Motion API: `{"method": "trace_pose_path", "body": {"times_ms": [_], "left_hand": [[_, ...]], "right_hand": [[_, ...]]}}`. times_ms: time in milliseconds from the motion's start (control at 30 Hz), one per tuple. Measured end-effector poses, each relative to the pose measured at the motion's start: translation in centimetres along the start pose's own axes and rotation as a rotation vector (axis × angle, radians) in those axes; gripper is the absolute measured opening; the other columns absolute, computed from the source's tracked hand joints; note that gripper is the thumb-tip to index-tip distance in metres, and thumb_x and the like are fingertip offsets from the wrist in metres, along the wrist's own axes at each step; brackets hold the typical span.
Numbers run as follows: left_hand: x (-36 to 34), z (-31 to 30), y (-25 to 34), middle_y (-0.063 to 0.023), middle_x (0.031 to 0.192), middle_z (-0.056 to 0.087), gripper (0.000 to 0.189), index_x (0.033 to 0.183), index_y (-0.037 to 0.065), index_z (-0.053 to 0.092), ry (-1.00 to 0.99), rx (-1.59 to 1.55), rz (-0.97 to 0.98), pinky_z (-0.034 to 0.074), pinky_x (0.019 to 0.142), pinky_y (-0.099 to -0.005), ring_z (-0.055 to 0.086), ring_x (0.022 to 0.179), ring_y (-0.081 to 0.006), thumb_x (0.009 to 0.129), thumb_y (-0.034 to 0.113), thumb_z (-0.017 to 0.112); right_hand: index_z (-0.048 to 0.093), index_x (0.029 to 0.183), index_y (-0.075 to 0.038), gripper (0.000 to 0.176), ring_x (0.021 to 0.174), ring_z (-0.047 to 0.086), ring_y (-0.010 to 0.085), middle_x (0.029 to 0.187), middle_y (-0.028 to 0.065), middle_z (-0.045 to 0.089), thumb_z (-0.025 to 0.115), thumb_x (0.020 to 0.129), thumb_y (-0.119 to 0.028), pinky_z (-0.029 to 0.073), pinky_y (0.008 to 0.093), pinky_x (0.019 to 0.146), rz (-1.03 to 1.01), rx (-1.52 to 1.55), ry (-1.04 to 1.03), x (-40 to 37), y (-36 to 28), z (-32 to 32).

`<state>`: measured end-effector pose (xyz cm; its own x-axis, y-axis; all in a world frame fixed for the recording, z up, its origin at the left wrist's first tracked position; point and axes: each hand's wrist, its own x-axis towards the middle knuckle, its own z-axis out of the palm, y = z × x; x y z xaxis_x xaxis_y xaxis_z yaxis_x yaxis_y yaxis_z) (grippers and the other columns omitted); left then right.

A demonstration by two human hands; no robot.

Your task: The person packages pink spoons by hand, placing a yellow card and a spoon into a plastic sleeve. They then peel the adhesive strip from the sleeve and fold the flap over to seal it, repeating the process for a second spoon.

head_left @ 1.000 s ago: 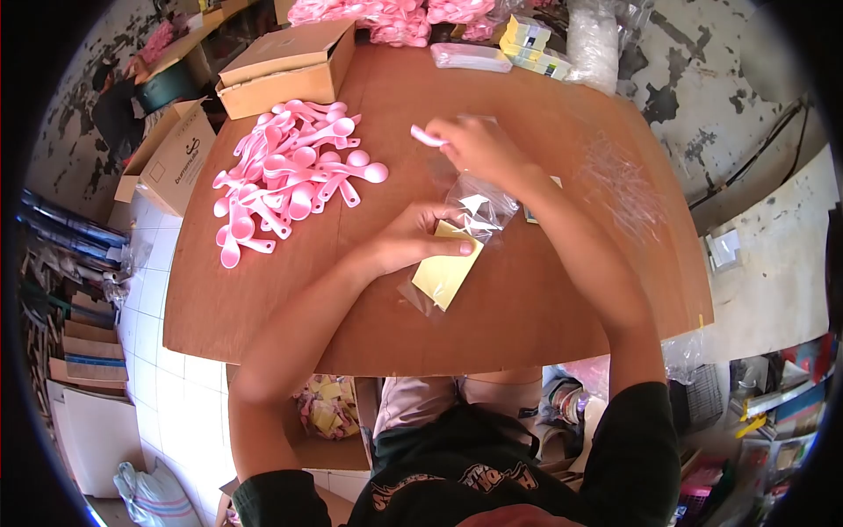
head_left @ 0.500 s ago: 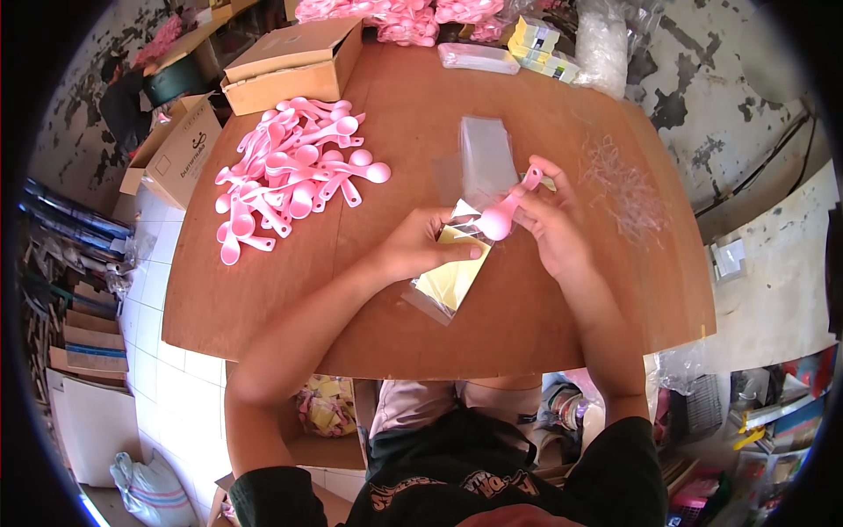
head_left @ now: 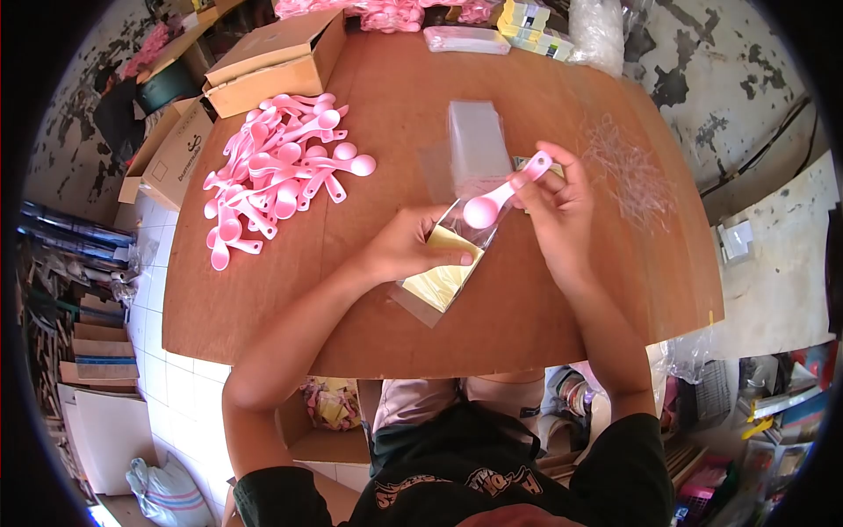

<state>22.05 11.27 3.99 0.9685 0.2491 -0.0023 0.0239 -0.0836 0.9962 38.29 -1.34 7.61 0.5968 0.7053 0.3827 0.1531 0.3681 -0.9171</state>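
Note:
In my left hand is a clear plastic bag with a yellow card inside, my thumb lying across its front. My right hand pinches a pink spoon by its handle. The spoon's bowl is at the bag's upper end; whether it is inside the opening I cannot tell. Just beyond my hands lies a stack of clear bags on the brown table. Several pink spoons form a pile on the table's left side.
A cardboard box stands at the table's back left. Along the back are a pink-edged packet, yellow card stacks and a clear plastic roll. Thin clear strands lie at the right. An open box is below the table.
The spoon in my right hand has moved slightly left and toward the back, with its bowl turned more into view. My left hand still holds the bag. The whole view has shifted a little.

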Motion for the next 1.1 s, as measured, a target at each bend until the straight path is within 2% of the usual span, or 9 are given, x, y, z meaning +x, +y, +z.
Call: {"method": "trace_pose_path", "body": {"times_ms": [100,233,300,400,633,733,833,900,1100], "left_hand": [[0.2,0.2,-0.6,0.0001,0.095,0.067,0.039,0.117,0.003,0.061,0.026,0.021,0.102,0.049,0.07,-0.0224,0.059,0.082,-0.0039,0.081,0.007,0.075],[0.2,0.1,-0.6,0.0001,0.097,0.067,0.038,0.116,0.002,0.061,-0.007,0.019,0.105,0.049,0.072,-0.0229,0.058,0.084,-0.0037,0.081,0.008,0.075],[0.4,0.2,-1.0,0.0006,0.093,0.067,0.037,0.114,0.002,0.062,0.024,0.055,0.154,0.049,0.073,-0.0251,0.057,0.083,-0.0042,0.082,0.015,0.075],[0.5,0.3,-1.1,0.0006,0.093,0.067,0.036,0.113,0.001,0.062,0.068,0.094,0.216,0.048,0.076,-0.0257,0.057,0.084,-0.0046,0.082,0.016,0.075],[0.4,0.2,-0.9,-0.0003,0.096,0.067,0.031,0.109,0.0,0.062,0.015,0.081,0.134,0.048,0.08,-0.0249,0.057,0.089,-0.0044,0.083,0.013,0.074],[0.5,0.3,-0.7,-0.0002,0.096,0.067,0.028,0.106,0.001,0.062,0.024,0.07,0.183,0.049,0.079,-0.0244,0.057,0.088,-0.0046,0.083,0.012,0.074],[0.3,0.2,-0.9,0.0017,0.091,0.065,0.029,0.107,0.001,0.063,-0.002,0.074,0.077,0.047,0.075,-0.0249,0.055,0.084,-0.0035,0.083,0.014,0.074],[0.5,0.3,-1.6,0.0021,0.091,0.065,0.029,0.108,0.001,0.062,0.013,0.061,0.153,0.047,0.075,-0.0242,0.054,0.083,-0.0032,0.084,0.013,0.073],[0.2,0.4,-1.0,0.0017,0.092,0.065,0.03,0.11,0.0,0.061,-0.021,-0.031,0.082,0.048,0.074,-0.0245,0.055,0.084,-0.0036,0.085,0.012,0.072]], "right_hand": [[0.046,0.122,0.002,0.04,0.085,0.065,0.0121,0.091,0.0113,0.067,0.065,0.086,0.001,0.053,0.0243,0.072,-0.013,-0.03,-0.074,-0.3,0.6,0.2],[0.047,0.121,0.001,0.04,0.084,0.065,0.0113,0.092,0.0112,0.067,0.066,0.086,0.0,0.053,0.024,0.071,-0.001,-0.031,-0.105,-0.5,0.7,0.3],[0.049,0.121,0.002,0.038,0.084,0.065,0.0113,0.092,0.0107,0.067,0.066,0.087,0.0,0.053,0.0239,0.071,0.02,-0.017,-0.089,-0.6,0.7,0.3],[0.052,0.118,0.002,0.034,0.083,0.065,0.0113,0.092,0.0097,0.066,0.066,0.087,-0.001,0.053,0.0238,0.071,0.016,-0.005,-0.07,-0.6,1.0,0.3],[0.058,0.112,0.003,0.025,0.083,0.064,0.0106,0.092,0.0085,0.066,0.064,0.088,-0.001,0.053,0.0234,0.073,-0.136,-0.046,0.029,-1.0,0.8,0.2],[0.057,0.112,0.003,0.025,0.083,0.064,0.0107,0.092,0.0084,0.066,0.064,0.088,-0.001,0.052,0.0231,0.073,-0.096,-0.027,-0.02,-1.0,1.1,0.2],[0.057,0.112,0.004,0.025,0.083,0.064,0.0108,0.092,0.0083,0.066,0.064,0.088,-0.001,0.052,0.0229,0.073,-0.022,-0.018,-0.049,-1.5,0.8,0.8],[0.057,0.112,0.004,0.025,0.083,0.064,0.0105,0.092,0.0082,0.066,0.064,0.088,-0.001,0.052,0.0232,0.073,-0.05,-0.034,-0.043,-1.4,0.7,0.7],[0.056,0.109,0.003,0.026,0.08,0.064,0.0101,0.09,0.0092,0.066,0.068,0.086,-0.003,0.051,0.0237,0.069,-0.072,-0.049,-0.09,-1.4,1.3,0.8]]}}
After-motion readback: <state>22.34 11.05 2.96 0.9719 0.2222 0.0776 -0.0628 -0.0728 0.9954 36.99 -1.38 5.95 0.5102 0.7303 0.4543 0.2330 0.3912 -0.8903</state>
